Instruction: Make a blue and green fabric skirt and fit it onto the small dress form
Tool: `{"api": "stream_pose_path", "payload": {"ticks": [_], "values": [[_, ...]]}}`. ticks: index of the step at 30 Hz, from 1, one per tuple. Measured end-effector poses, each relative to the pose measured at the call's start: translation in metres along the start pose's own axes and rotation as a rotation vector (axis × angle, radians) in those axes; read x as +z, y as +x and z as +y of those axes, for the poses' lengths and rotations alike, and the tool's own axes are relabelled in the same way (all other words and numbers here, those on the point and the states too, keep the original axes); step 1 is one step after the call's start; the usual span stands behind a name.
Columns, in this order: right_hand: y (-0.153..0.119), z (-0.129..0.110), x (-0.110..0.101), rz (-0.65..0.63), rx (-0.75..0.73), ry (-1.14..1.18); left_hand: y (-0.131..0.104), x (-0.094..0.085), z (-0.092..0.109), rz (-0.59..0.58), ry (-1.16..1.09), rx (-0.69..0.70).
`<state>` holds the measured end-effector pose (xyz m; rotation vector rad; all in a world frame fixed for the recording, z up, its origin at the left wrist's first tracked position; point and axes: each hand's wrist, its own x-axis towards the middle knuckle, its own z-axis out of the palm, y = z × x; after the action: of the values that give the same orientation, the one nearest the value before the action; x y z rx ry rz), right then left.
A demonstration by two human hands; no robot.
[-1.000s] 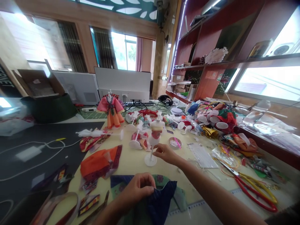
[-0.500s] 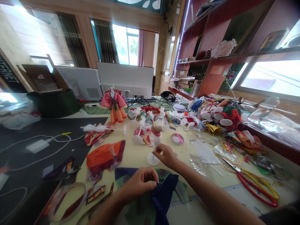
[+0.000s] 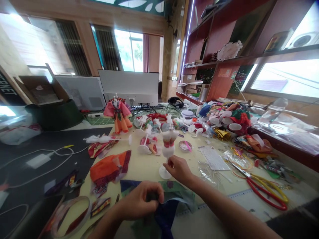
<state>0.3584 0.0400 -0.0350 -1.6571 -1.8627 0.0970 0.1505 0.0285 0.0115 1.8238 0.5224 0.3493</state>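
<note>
My right hand is closed around the thin stem of a small white doll mannequin, just above its round base. The mannequin stands upright, with a red band around its body. In front of it my left hand pinches the edge of a dark blue cloth, which hangs down below the fingers. Green patterned fabric lies under and behind the cloth. To the left, an orange cloth piece with a dark red border rests on the table.
Red and yellow-handled scissors lie at right. A tape roll is at lower left. Behind stand a doll form in a pink and orange robe and several bare white forms. A small dish sits right of the mannequin.
The mannequin's upper body, blurred before, now shows sharply. The blue cloth's raised right corner has dropped, and it hangs narrower under my left hand. The view has shifted slightly.
</note>
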Motion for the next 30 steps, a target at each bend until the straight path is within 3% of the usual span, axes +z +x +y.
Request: {"api": "stream_pose_path", "payload": {"ticks": [4, 9, 14, 19, 24, 27, 30], "values": [[-0.001, -0.004, 0.000, -0.014, -0.008, -0.014, -0.003, -0.004, 0.004, 0.016, 0.029, 0.099], [-0.005, -0.003, -0.007, -0.039, -0.027, 0.002, -0.010, -0.005, 0.023, 0.010, 0.085, 0.179], [-0.038, -0.006, -0.031, -0.068, -0.074, 0.066, -0.029, -0.002, 0.032, 0.043, 0.223, 0.175], [-0.070, -0.028, -0.036, -0.156, -0.362, 0.162, -0.045, 0.003, 0.025, 0.079, 0.297, 0.104], [-0.063, -0.037, -0.017, -0.188, -0.490, 0.032, -0.057, 0.006, 0.014, 0.161, 0.363, 0.066], [-0.058, -0.036, -0.018, -0.197, -0.423, 0.157, -0.067, 0.006, 0.011, 0.218, 0.392, -0.001], [-0.057, -0.039, -0.031, -0.279, -0.201, 0.344, -0.075, 0.006, 0.009, 0.270, 0.443, -0.066]]}}
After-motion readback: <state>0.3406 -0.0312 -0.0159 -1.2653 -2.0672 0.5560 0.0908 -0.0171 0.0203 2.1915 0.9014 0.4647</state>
